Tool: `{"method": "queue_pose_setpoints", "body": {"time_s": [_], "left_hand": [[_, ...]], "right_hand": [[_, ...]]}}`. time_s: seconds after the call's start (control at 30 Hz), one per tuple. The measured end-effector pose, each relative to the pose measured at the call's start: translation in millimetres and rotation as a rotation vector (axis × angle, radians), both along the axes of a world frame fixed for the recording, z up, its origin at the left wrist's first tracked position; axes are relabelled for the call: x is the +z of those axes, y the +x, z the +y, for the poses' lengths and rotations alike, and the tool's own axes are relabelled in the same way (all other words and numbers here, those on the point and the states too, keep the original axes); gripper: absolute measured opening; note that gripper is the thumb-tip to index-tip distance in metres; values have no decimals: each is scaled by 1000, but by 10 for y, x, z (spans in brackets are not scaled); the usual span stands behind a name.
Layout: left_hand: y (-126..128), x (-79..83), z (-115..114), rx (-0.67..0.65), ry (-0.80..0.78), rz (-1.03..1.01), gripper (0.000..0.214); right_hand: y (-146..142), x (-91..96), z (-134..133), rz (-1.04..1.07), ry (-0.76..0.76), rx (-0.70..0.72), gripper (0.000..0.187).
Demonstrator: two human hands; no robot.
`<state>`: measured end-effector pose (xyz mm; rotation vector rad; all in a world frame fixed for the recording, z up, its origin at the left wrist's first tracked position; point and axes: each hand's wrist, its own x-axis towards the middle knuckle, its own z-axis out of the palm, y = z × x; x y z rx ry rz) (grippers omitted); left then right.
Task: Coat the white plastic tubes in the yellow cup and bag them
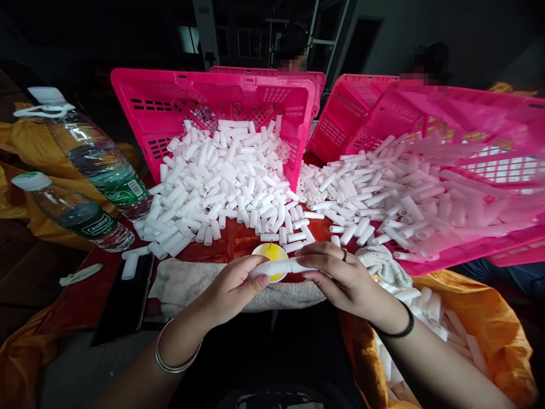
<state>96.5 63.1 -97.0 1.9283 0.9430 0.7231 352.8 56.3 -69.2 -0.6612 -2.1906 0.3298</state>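
My left hand (pixel 236 287) is closed around the left end of a white plastic tube (pixel 276 267). My right hand (pixel 343 275), wearing a dark ring, pinches the white plastic piece at the other end. A joint line shows between the two pieces, which meet end to end. Right behind them stands a small white bowl (pixel 256 250) with something yellow in it and a thin stick. Under my wrists lies a grey towel (pixel 183 284). A large heap of short white tubes (pixel 225 176) spreads over the red table just beyond the bowl.
Pink crates (pixel 128 94) lie tipped with tubes spilling out, one at right (pixel 468 108). Two water bottles (pixel 119 182) stand left, near a dark phone or tablet (pixel 123 307). A yellow sack (pixel 498 324) of tubes is at right. Two people are at the back.
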Motion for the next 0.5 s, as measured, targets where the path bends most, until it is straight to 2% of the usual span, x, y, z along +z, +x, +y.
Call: {"method": "queue_pose_setpoints", "body": {"time_s": [0.07, 0.2, 0.3, 0.33, 0.4, 0.5], "left_hand": [[10, 38, -32, -6, 63, 38, 22], [87, 13, -84, 29, 353, 177, 16], [150, -37, -118, 96, 507, 313, 20], [168, -43, -133, 104, 515, 333, 22], [203, -31, -177, 79, 426, 288, 22], [278, 15, -279, -66, 51, 106, 22]], "right_hand": [[-3, 16, -6, -12, -6, 17, 27], [-89, 29, -15, -35, -124, 15, 20], [-183, -3, -13, -7, -306, -100, 11], [-208, -21, -13, 2, -356, -151, 15], [-244, -63, -26, 7, -336, -223, 23], [-279, -137, -105, -5, -59, -208, 26]]}}
